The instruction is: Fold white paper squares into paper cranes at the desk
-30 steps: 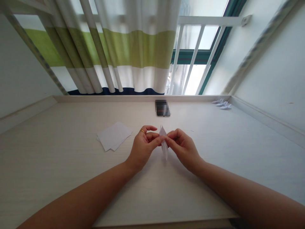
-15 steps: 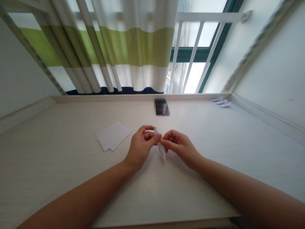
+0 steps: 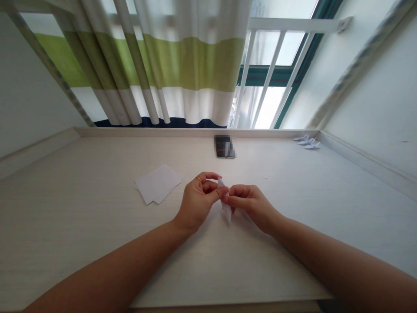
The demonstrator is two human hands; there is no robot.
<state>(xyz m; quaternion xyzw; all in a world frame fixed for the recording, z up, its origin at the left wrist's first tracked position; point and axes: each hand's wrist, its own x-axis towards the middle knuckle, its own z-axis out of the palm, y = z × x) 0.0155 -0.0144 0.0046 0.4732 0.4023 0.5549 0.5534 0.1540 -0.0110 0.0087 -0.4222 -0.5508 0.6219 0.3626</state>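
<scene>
While left hand (image 3: 196,201) overlaps folded paper (image 3: 227,213) | sheets (image 3: 158,184) nearby | dark object (image 3: 223,146) beyond

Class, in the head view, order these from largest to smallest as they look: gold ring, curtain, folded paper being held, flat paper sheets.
1. Curtain
2. Flat paper sheets
3. Folded paper
4. Gold ring

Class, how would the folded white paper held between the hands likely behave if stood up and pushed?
The folded paper looks small and thin, so it is probably light. Its folds likely make it stiffer than the flat sheets. Being narrow with a pointed end, it might tip easily.
</scene>
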